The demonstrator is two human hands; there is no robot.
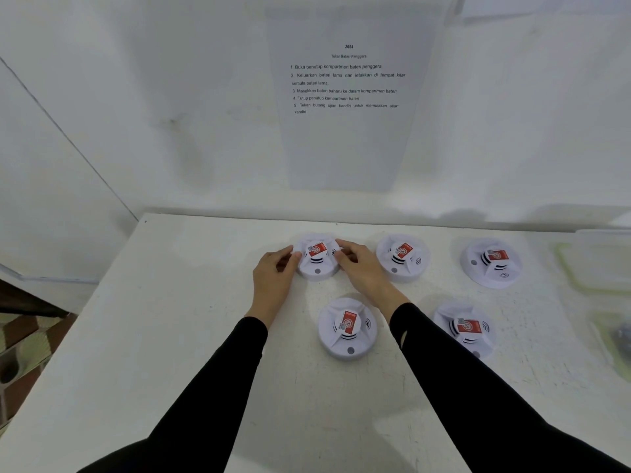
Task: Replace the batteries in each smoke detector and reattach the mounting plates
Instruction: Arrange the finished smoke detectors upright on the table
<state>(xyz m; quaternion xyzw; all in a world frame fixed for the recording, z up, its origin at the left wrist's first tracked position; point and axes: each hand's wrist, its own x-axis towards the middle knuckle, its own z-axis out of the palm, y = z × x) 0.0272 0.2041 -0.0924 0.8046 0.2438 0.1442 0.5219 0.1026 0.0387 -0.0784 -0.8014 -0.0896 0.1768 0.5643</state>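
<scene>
- Five white smoke detectors sit face-up on the white table point(191, 336), three in a far row across the middle of the frame, two in a nearer row below.
- Both hands are on the far-left detector point(317, 257), just left of frame centre, and it rests flat on the tabletop.
- The left hand point(275, 272) comes in from the left, fingers curled narrow, fingertips touching the detector's left rim.
- The right hand point(362, 268) mirrors it from the right, fingers curved and pressed to the right rim (so the unit is pinched between the two hands).
- Black sleeves point(444, 370) run down to the bottom corners of the frame.
- Each detector carries a red-and-white sticker on its raised centre.
- The far-middle detector point(403, 257) lies just beside the right hand; the far-right detector point(490, 262) sits well apart, toward the right edge.
- The near-middle detector point(347, 328) lies between the two forearms; the near-right detector point(468, 327) is partly covered by the right sleeve.
- At the right edge, a clear lidded container point(597, 261) rests on the table, with a second container point(614, 343) below it holding something dark (too blurred to tell).
- A printed instruction sheet point(348, 97) hangs on the wall, upper centre.
</scene>
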